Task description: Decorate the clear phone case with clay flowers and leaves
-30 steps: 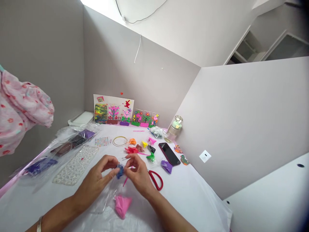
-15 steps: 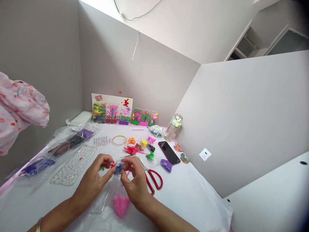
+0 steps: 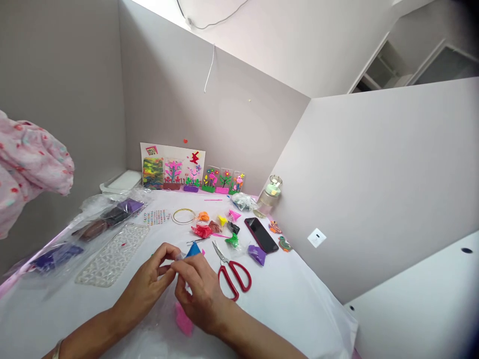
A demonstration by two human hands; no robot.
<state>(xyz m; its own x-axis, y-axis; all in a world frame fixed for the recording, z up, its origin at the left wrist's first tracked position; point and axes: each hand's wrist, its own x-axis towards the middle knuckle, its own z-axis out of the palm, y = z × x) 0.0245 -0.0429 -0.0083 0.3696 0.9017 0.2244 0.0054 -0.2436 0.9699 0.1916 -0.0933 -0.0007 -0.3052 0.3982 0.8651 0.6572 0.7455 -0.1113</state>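
Observation:
My left hand (image 3: 155, 274) is closed, thumb and fingers pinched at the clear neck of a small plastic bag of blue clay (image 3: 193, 249). My right hand (image 3: 202, 289) meets it there, its fingers bent over the same bag; the fingertips of both hands overlap and partly hide what they pinch. Blue clay shows just beyond the right knuckles. Under the right wrist lies a pink clay packet (image 3: 183, 319), partly covered. Red-handled scissors (image 3: 235, 276) rest open on the table, right of the right hand.
Small packets of red (image 3: 202, 230), green (image 3: 232, 240) and purple clay (image 3: 257, 254) lie ahead. A phone (image 3: 262, 234) and a glass jar (image 3: 267, 202) stand to the right. Left are a clear patterned case (image 3: 112, 257) and plastic bags (image 3: 112, 214). Decorated panels (image 3: 172, 174) lean on the wall.
My right hand has moved left, over to my left fingertips. The blue clay bag has turned, its blue part now pointing up and away. The small red and yellow piece is now hidden.

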